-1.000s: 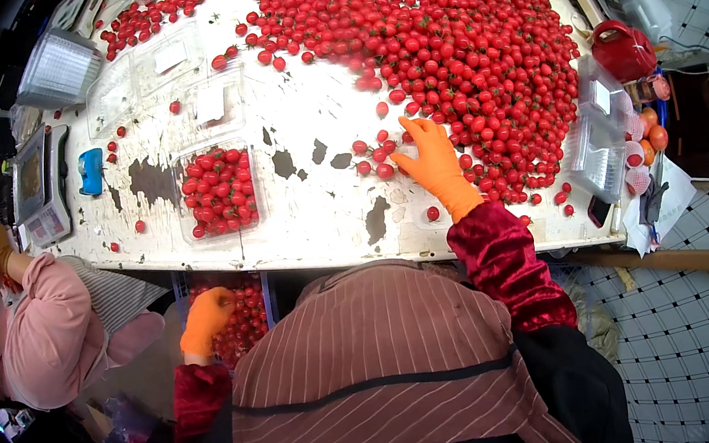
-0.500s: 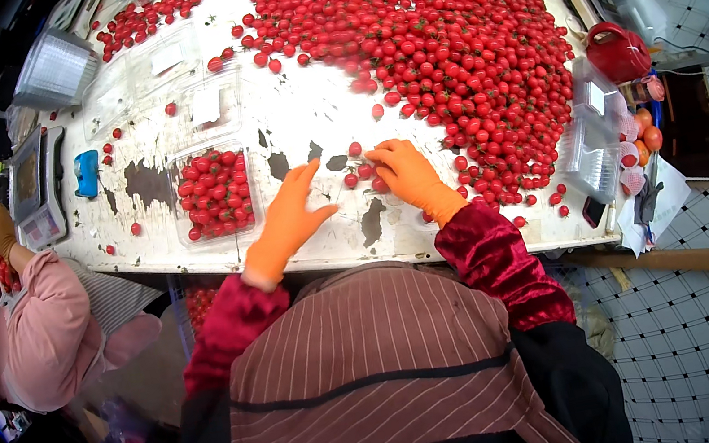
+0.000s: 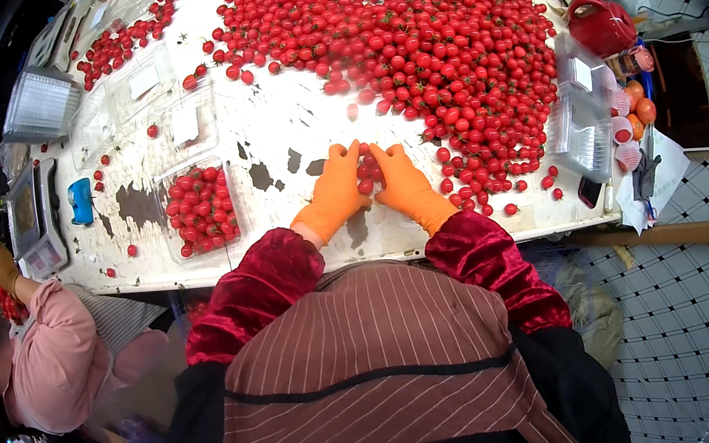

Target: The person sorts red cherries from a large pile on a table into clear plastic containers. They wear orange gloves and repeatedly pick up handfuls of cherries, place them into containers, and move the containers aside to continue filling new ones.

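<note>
Left hand [image 3: 332, 194] now nearer right hand [image 3: 409, 184]

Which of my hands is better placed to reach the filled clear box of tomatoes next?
Your left hand looks better placed: it's nearer the clear box, which sits to its left. Your right hand is farther off, on the other side of the few tomatoes between your hands.

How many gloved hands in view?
3. The wearer's left hand and right hand are either side of a few tomatoes near the table's front; a co-worker's hand is far left. The co-worker's other hand may be hidden.
</note>
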Tool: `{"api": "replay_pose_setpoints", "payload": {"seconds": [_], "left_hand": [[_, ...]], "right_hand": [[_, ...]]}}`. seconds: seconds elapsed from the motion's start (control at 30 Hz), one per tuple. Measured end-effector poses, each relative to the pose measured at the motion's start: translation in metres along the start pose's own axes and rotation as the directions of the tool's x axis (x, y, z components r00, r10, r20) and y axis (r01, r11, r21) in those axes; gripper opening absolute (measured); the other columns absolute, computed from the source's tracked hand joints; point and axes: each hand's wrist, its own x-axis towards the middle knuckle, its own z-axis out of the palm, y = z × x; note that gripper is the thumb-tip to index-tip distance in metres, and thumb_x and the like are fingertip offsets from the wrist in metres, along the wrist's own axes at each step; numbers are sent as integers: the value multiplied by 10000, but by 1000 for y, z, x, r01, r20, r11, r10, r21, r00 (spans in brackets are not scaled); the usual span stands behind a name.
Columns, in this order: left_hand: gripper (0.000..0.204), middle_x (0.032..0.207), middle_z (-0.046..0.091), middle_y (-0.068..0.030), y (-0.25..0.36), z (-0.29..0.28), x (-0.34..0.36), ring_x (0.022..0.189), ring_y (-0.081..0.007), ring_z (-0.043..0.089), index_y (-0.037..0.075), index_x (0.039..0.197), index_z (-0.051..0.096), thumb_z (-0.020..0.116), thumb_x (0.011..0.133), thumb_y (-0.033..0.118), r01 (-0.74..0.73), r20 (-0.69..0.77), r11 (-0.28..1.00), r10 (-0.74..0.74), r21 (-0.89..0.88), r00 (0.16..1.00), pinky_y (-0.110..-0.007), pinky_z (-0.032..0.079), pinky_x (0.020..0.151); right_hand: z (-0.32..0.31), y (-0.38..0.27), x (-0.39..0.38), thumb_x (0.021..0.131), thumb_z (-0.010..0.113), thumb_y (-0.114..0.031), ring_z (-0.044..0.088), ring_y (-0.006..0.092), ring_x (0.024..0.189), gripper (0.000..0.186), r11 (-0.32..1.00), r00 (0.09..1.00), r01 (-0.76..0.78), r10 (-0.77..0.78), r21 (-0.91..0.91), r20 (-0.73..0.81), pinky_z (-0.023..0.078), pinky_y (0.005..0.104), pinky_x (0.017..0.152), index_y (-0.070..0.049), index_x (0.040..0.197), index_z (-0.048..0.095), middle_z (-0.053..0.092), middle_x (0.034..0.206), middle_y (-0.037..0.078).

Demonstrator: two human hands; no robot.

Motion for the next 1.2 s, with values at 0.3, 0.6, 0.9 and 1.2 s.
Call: {"api": "replay_pose_setpoints", "payload": {"seconds": [0.3, 0.6, 0.9, 1.2], "left_hand": [[777, 1206, 589, -114, -48, -2, 1, 1018, -207, 629, 13, 1406, 441, 779, 707, 38, 13, 68, 538, 82, -843, 994, -306, 536, 857], [593, 1111, 640, -77, -39, -49, -61, 852, -124, 631, 34, 1427, 452, 694, 887, 74, 94, 50, 367, -128, -925, 991, -285, 566, 771], [547, 1163, 642, -81, -91, -107, -129, 972, -139, 637, 27, 1390, 495, 695, 881, 50, -34, -173, 392, -326, -919, 930, -270, 559, 740], [553, 1333, 528, -114, -199, -135, -164, 1194, -227, 529, 75, 1361, 533, 725, 842, 84, 87, -661, 987, -157, -138, 733, -315, 494, 962]], "right_hand": [[1, -8, 7, 821, 676, -46, 581, 176, 1112, 574, 580, 997, 55, -70, 813, -18, 469, 293, 967, -53, 1370, 509, 615, 1232, 91], [-4, -70, 0, 878, 620, -18, 581, 145, 1097, 414, 392, 987, 15, -155, 920, 50, 480, 275, 941, -62, 1290, 618, 642, 1208, 53], [48, -161, 30, 893, 623, -60, 620, 170, 1039, 370, 426, 919, 136, -391, 894, 47, 500, 291, 896, -42, 1262, 618, 645, 1187, 106], [64, -201, 66, 874, 638, -190, 573, 297, 1158, 556, 665, 869, 414, -493, 622, -51, 452, 355, 988, -25, 1384, 489, 564, 1296, 195]]}}
